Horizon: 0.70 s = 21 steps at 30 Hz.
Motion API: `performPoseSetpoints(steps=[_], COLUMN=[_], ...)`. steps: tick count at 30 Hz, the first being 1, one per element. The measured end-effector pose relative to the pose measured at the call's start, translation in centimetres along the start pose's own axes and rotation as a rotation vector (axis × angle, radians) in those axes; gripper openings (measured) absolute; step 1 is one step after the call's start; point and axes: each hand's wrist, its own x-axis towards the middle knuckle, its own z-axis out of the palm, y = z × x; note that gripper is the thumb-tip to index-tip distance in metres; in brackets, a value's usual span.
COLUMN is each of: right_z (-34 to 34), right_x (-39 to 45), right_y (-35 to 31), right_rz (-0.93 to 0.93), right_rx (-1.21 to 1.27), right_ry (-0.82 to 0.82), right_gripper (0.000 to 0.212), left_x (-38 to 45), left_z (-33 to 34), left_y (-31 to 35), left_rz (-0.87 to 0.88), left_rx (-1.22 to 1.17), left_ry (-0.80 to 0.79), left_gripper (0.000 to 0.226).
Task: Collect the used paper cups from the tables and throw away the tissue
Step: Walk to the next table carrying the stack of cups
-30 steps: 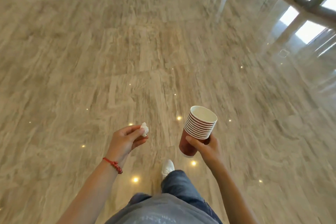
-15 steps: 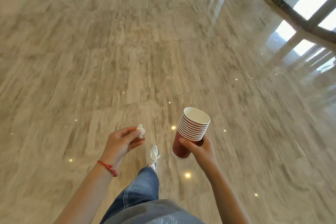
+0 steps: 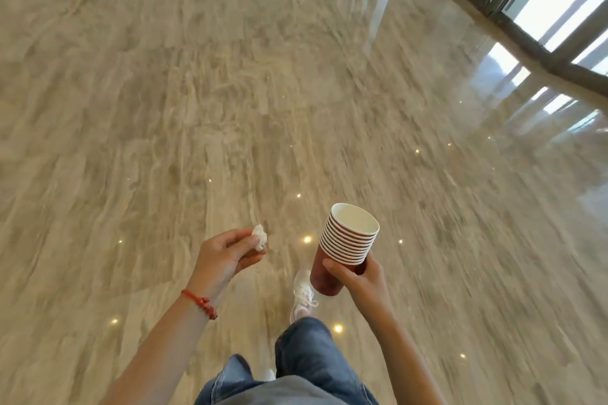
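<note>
The left hand (image 3: 227, 255) pinched a crumpled tissue (image 3: 260, 235) at its fingertips, its grip closed on it. To the right, the right hand (image 3: 360, 279) wrapped a stack of red cups (image 3: 345, 250), tilted, above the marble floor (image 3: 164, 108). No writing was readable.

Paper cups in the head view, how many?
About 10, going by the visible rims; blur makes the count rough. All are nested in one red stack held tilted in the right hand. No loose cups elsewhere. The left hand pinches only a crumpled tissue.
</note>
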Motion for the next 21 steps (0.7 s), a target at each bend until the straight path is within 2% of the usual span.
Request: performPoseSetpoints(steps=[9,14,21], right_z=[-2.5,-3.6,-2.3], right_x=[22.6,35.4,51.8], right_y=[-7.9,-14.0,-18.8], right_rz=[-0.017,-0.032,-0.007], right_rx=[-0.033,-0.046,-0.043], right_ry=[-0.025,-0.033,-0.037], right_gripper=[0.032,0.034,0.032], left_x=[18.3,29.2,45.0], left_z=[8.7,14.2,19.8], left_y=[8.8,15.6,22.0], left_rz=[0.018,0.045,-0.004], left_rx=[-0.01,0.015,0.032], left_ry=[0.058,0.03,0.013], left_gripper=[0.008,0.007,0.007])
